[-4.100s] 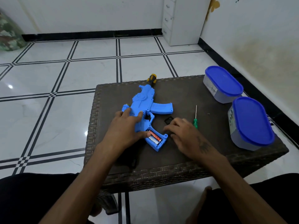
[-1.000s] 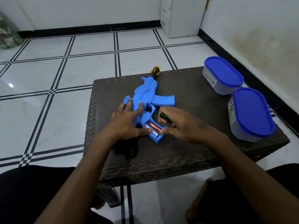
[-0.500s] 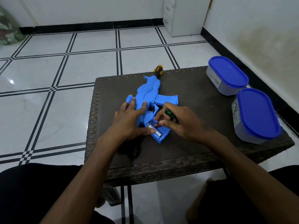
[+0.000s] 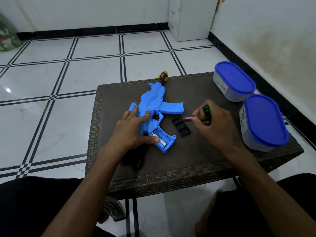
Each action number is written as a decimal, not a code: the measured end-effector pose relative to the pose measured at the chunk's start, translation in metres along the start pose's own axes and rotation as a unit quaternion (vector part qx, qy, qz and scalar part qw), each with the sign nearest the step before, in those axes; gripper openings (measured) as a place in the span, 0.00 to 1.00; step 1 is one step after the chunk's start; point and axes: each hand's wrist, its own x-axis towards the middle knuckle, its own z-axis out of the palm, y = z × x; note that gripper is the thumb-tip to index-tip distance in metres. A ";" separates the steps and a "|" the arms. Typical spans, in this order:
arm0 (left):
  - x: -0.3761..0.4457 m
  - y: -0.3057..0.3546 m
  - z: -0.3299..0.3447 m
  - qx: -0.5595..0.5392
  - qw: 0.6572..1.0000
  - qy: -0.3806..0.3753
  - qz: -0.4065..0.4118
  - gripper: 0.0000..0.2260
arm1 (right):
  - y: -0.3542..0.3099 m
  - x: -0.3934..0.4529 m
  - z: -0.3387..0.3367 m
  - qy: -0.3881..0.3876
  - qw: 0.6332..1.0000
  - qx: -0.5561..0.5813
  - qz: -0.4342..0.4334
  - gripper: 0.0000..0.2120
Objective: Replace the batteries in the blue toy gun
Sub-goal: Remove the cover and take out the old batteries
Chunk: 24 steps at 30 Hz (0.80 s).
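Head view: 2 lidded tubs (image 4: 234,81), contents hidden.

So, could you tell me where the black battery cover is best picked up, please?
Pinch the cover across its two long edges, from above. It lies flat on the table, clear of the toy gun and the right hand, so a top pinch should work.

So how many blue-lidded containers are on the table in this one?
2. One blue-lidded container sits at the far right corner of the table; the other container stands nearer, along the right edge, just beyond the right hand. None seems hidden.
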 end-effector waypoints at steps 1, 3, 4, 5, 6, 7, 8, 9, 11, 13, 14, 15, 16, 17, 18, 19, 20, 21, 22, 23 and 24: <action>0.000 -0.001 0.000 -0.003 1.000 0.003 -0.003 0.48 | 0.007 0.000 0.000 0.013 0.999 -0.031 0.026 0.09; -0.001 -0.001 0.002 -0.008 1.000 0.007 -0.007 0.48 | 0.019 0.001 0.004 0.018 0.994 -0.080 0.067 0.09; -0.002 -0.001 0.003 -0.009 1.000 0.009 -0.009 0.49 | 0.022 0.002 0.007 0.016 0.992 -0.096 0.076 0.09; -0.002 -0.001 0.003 -0.009 1.000 0.010 -0.010 0.49 | 0.024 0.003 0.009 0.014 0.991 -0.110 0.081 0.09; -0.002 -0.001 0.004 -0.010 1.000 0.008 -0.012 0.49 | 0.024 0.004 0.011 0.009 0.989 -0.124 0.083 0.09; -0.002 -0.001 0.004 -0.013 1.000 0.005 -0.014 0.49 | 0.023 0.004 0.013 0.002 0.987 -0.139 0.086 0.09; -0.002 0.000 0.004 -0.017 1.000 0.001 -0.015 0.49 | 0.023 0.005 0.015 -0.006 0.984 -0.154 0.089 0.09; -0.002 0.001 0.003 -0.022 1.000 -0.003 -0.016 0.50 | 0.022 0.004 0.016 -0.015 0.981 -0.168 0.096 0.09; -0.002 0.002 0.001 -0.032 0.999 -0.008 -0.021 0.51 | 0.021 0.004 0.016 -0.031 0.977 -0.182 0.111 0.09; -0.003 0.002 0.000 -0.038 0.999 -0.008 -0.026 0.50 | 0.020 0.004 0.015 -0.047 0.975 -0.182 0.118 0.10; -0.003 0.003 0.001 -0.040 0.999 -0.004 -0.028 0.47 | 0.020 0.005 0.014 -0.053 0.975 -0.179 0.119 0.10; -0.002 0.003 0.002 -0.041 0.999 0.000 -0.030 0.45 | 0.018 0.004 0.013 -0.053 0.976 -0.174 0.118 0.09; -0.002 0.004 0.002 -0.041 0.999 0.003 -0.032 0.43 | 0.016 0.004 0.010 -0.042 0.979 -0.170 0.108 0.08; -0.002 0.004 0.002 -0.041 0.999 0.006 -0.034 0.42 | 0.013 0.003 0.008 -0.018 0.982 -0.165 0.087 0.07; -0.002 0.005 0.002 -0.038 0.999 0.007 -0.035 0.42 | 0.008 0.001 0.005 0.009 0.986 -0.152 0.061 0.06; -0.001 0.006 0.002 -0.035 0.999 0.008 -0.035 0.41 | 0.002 -0.001 0.001 0.029 0.992 -0.117 0.035 0.05; -0.002 0.007 0.002 -0.032 0.999 0.010 -0.035 0.42 | -0.007 -0.002 -0.002 0.038 0.998 -0.057 0.015 0.05; -0.002 0.008 0.002 -0.030 0.999 0.012 -0.035 0.42 | -0.017 -0.003 -0.005 0.034 0.999 0.015 0.003 0.06; -0.002 0.008 0.001 -0.028 0.999 0.012 -0.036 0.42 | -0.026 -0.005 -0.008 0.020 0.997 0.078 -0.006 0.07; -0.002 0.008 0.001 -0.027 0.999 0.011 -0.036 0.43 | -0.035 -0.006 -0.010 0.005 0.992 0.123 -0.016 0.07; -0.002 0.008 0.002 -0.026 0.999 0.010 -0.037 0.43 | -0.041 -0.007 -0.010 -0.008 0.988 0.153 -0.027 0.06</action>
